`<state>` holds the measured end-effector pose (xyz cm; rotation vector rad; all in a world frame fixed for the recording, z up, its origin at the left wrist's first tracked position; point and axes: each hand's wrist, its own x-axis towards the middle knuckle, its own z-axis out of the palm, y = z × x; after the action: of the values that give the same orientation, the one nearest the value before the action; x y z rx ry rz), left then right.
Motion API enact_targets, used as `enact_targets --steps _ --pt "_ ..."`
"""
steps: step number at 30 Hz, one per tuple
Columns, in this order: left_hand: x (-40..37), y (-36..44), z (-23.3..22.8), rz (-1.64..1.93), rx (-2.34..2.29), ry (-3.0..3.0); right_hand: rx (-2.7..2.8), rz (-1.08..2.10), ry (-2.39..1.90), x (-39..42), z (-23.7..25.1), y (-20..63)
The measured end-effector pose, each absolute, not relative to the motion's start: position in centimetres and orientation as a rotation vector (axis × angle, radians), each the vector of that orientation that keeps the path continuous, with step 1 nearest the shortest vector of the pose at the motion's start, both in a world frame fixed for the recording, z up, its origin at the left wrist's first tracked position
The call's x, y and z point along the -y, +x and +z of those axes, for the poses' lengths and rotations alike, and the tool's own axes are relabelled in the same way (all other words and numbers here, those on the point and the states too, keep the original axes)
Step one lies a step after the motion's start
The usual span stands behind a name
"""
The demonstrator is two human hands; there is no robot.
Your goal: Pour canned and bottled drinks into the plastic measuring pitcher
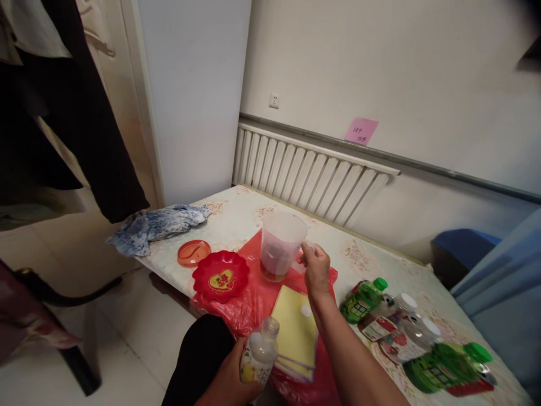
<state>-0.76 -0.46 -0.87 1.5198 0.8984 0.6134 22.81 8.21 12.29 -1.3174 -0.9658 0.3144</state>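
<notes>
My left hand (236, 375) is wrapped around an uncapped clear plastic bottle (256, 356) with a lemon-patterned label, low in the view. The bottle leans slightly, its open mouth upward. My right hand (316, 268) grips the handle of a translucent plastic measuring jug (281, 239), which has a little amber liquid (273, 272) at its bottom. Beneath the jug is a red plastic bag (249, 304) laid on the table. Yellow cloths (293, 332) lie stacked on the bag, with a white bottle cap (306, 310) on top.
A red scalloped plate (239, 282) and an orange dish (181, 255) are at the left. Several drinks stand or lie at the right, including a green bottle (359, 304). A blue patterned cloth (164, 225) hangs over the table edge (169, 279). A radiator (304, 169) lines the wall.
</notes>
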Motion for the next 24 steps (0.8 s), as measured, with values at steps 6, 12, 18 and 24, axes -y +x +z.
enact_targets --steps 6,12,18,24 --pt "0.5 -0.1 0.2 0.667 -0.888 1.571 1.066 0.291 -1.374 -2.5 16.5 25.3" --pt "1.1 1.2 0.3 0.664 -0.806 1.598 1.096 0.367 -1.506 4.3 18.8 28.2" --pt "2.1 2.4 0.9 0.649 -0.82 1.663 1.168 0.445 -1.641 10.5 20.0 30.1" --pt "3.0 3.1 2.0 0.661 -0.789 1.75 1.28 0.506 -1.806 14.9 20.4 31.7"
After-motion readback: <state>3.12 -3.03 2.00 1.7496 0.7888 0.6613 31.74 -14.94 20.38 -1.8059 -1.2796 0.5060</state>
